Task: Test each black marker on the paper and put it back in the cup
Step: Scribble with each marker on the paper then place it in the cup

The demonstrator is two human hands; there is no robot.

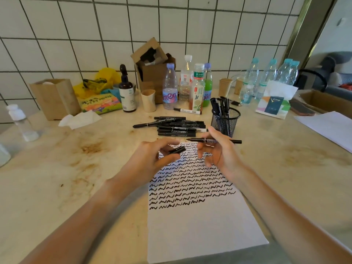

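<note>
The right hand [219,149] pinches an uncapped black marker [215,140] between thumb and fingertips, the slim barrel lying nearly level above the top edge of the paper, its fine tip pointing left and its butt end sticking out to the right past the hand. The left hand [152,157] is curled, fingers closed loosely on the marker's black cap [177,150], a short dark tube held just left of the tip and apart from it. Both forearms reach in from the bottom corners and the hands hover close together over the upper part of the white paper [200,225], which lies on the tabletop [57,178] and is covered in its upper half with rows of black wavy test strokes, the lower half blank. Just behind the hands a loose pile of black markers [179,126] lies flat on the tabletop, most capped, some with white lettering on the barrel. To the right of that pile, near the right hand, stands a black mesh cup [225,121] holding several black markers upright. Farther back, against the tiled wall, stand plastic bottles [170,88], paper cups and a cardboard box [152,69].
</note>
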